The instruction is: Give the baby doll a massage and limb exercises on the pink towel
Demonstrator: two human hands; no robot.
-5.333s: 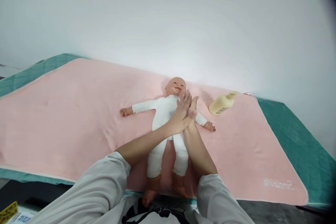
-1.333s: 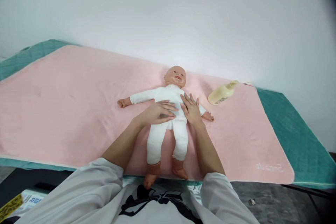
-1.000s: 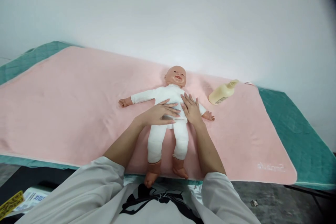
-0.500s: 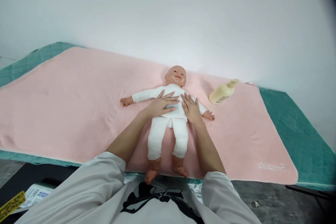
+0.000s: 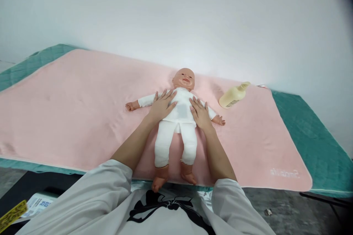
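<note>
A baby doll (image 5: 180,112) in white clothes lies on its back on a pink mat (image 5: 82,110), head toward the wall, arms spread. My left hand (image 5: 162,105) rests on the doll's torso on the left side of the view, fingers apart and pointing up toward its shoulder. On the other side of the torso lies my right hand (image 5: 200,113), also with its fingers spread. Between the two hands a grey patch shows on the white top. Neither hand holds anything. A pale yellow pump bottle (image 5: 234,96) is right of the doll, near its outstretched arm.
Under the pink mat is a green quilted cover (image 5: 311,132), showing at both ends. A white wall (image 5: 176,18) rises behind. At the lower left are a dark surface (image 5: 24,187), a white labelled item (image 5: 38,203) and a yellow tag (image 5: 12,216).
My left hand has moved left and slightly up from the middle of the doll's torso to its side, uncovering the grey patch. My right hand has stayed nearly still.
</note>
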